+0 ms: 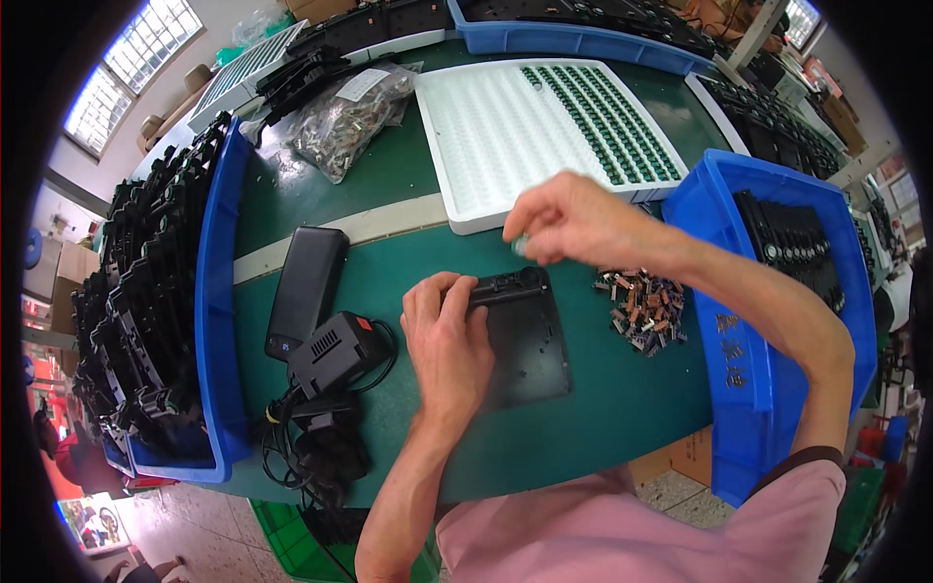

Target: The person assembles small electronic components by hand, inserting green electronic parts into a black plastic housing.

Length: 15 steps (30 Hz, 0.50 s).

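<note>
On the green table's (627,418) near half, I see the black plastic housing (510,286), long axis left-to-right, rounded end rightward. My left hand (442,338) clamps its left end; my right hand (571,222) pinches a blurred pale part (520,245). Dark characters (731,352) mark the blue bin (785,398) at right.

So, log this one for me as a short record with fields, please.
Left hand: on the left end of a black part
Right hand: raised, small blurred piece in its grip
Under work: dark plate on green table
Right of plate: loose pile of small parts
Beyond: white tray, green pieces in its right-hand rows
Sides: left blue bin, right blue bin
</note>
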Each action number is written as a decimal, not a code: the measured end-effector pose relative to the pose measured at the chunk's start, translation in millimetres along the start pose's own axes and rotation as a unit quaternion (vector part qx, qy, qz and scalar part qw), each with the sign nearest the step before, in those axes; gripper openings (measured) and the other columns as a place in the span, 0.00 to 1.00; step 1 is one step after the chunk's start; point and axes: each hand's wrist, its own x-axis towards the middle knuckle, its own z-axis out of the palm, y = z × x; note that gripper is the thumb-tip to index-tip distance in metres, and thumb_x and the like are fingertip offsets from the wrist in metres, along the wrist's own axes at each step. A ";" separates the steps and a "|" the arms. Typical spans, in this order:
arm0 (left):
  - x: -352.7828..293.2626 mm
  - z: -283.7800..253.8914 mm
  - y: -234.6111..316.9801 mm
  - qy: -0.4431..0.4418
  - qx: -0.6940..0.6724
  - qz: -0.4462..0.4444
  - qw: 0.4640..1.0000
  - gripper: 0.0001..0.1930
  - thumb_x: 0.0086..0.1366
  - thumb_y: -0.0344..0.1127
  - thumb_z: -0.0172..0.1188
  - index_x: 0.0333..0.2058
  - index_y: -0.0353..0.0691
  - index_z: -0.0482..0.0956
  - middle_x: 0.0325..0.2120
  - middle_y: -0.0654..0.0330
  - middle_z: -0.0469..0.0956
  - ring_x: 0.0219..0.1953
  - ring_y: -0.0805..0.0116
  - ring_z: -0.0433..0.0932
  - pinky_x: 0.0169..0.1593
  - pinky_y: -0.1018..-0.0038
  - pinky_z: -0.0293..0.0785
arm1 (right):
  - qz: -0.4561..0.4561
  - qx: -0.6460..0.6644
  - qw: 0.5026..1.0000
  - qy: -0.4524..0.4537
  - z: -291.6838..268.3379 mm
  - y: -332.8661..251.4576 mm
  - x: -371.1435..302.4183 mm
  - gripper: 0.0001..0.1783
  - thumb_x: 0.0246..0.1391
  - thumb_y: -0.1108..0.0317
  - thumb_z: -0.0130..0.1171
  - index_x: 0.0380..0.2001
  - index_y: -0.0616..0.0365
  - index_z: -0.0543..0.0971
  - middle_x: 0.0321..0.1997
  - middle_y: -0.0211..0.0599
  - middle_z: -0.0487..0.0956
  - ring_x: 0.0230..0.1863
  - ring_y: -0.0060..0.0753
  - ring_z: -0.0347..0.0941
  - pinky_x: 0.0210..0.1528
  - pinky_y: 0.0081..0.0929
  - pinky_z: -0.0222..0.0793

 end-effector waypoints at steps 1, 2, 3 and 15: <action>-0.5 0.0 -0.3 0.001 0.001 0.002 1.000 0.19 0.52 0.20 0.64 0.44 0.35 0.78 0.44 0.55 0.75 0.49 0.53 0.71 0.52 0.62 0.66 | 0.002 -0.028 1.000 -0.008 9.1 1.3 -6.0 0.09 0.50 0.75 0.62 0.36 0.66 0.82 0.26 0.33 0.81 0.28 0.19 0.76 0.34 0.20 0.72; -1.8 0.6 -1.8 0.006 0.002 0.005 1.000 0.18 0.52 0.20 0.64 0.44 0.35 0.79 0.43 0.55 0.75 0.49 0.53 0.71 0.51 0.62 0.67 | 0.001 -0.028 1.000 -0.008 14.7 3.2 -9.6 0.09 0.50 0.75 0.62 0.36 0.66 0.82 0.26 0.33 0.81 0.28 0.19 0.76 0.34 0.20 0.72; -2.3 0.9 -0.8 0.007 0.001 0.006 1.000 0.18 0.52 0.20 0.64 0.44 0.35 0.79 0.43 0.55 0.75 0.49 0.53 0.71 0.51 0.62 0.67 | -0.009 -0.059 0.998 0.000 18.1 4.5 -13.6 0.08 0.50 0.76 0.62 0.34 0.66 0.82 0.25 0.34 0.81 0.28 0.19 0.75 0.34 0.21 0.71; -3.5 -0.7 -0.6 0.008 0.011 0.014 1.000 0.18 0.52 0.20 0.64 0.44 0.35 0.78 0.43 0.55 0.74 0.49 0.53 0.71 0.51 0.62 0.67 | 0.048 0.014 0.997 0.054 30.1 12.1 -19.0 0.07 0.57 0.76 0.57 0.35 0.70 0.81 0.27 0.35 0.80 0.27 0.20 0.73 0.30 0.22 0.72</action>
